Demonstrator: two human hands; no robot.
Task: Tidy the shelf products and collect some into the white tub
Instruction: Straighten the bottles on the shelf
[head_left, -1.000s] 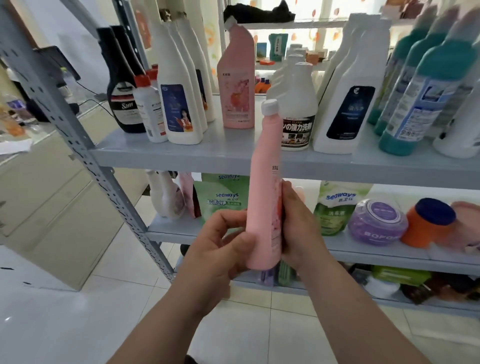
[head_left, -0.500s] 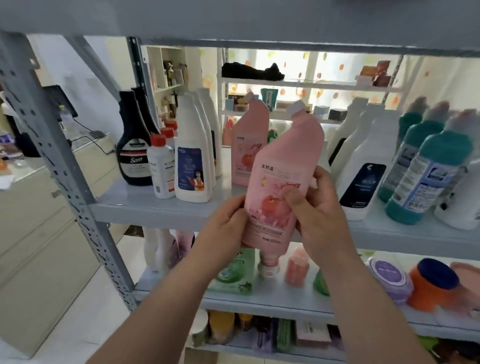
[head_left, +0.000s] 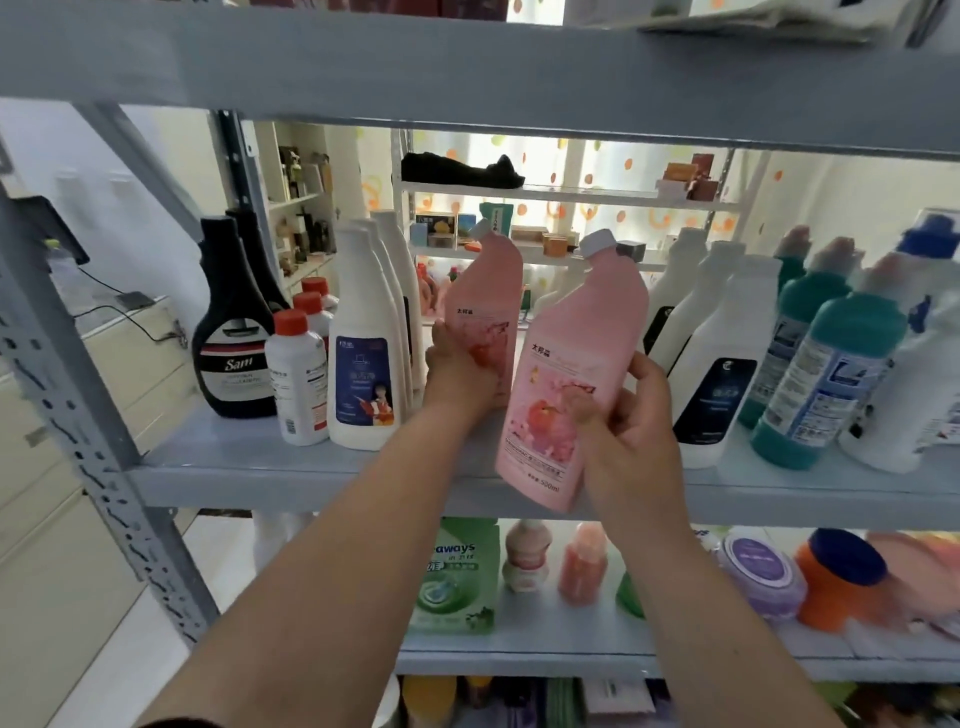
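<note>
I see my right hand (head_left: 623, 431) gripping a tall pink plastic bottle with a white cap (head_left: 566, 374), tilted over the front edge of the grey metal shelf (head_left: 234, 462), my left hand (head_left: 457, 374) curled round its upright pink twin bottle (head_left: 491, 306) further back, orange-dotted curtains (head_left: 587, 166) glowing behind.

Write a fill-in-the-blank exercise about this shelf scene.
1. The right hand grips the front bottle, whose colour is ____.
2. The left hand holds the rear bottle, which stands ____ on the shelf.
3. The label on the black bottle reads ____.
4. The cap of the small white bottle is ____.
Missing words: pink, upright, Sam, red.
</note>
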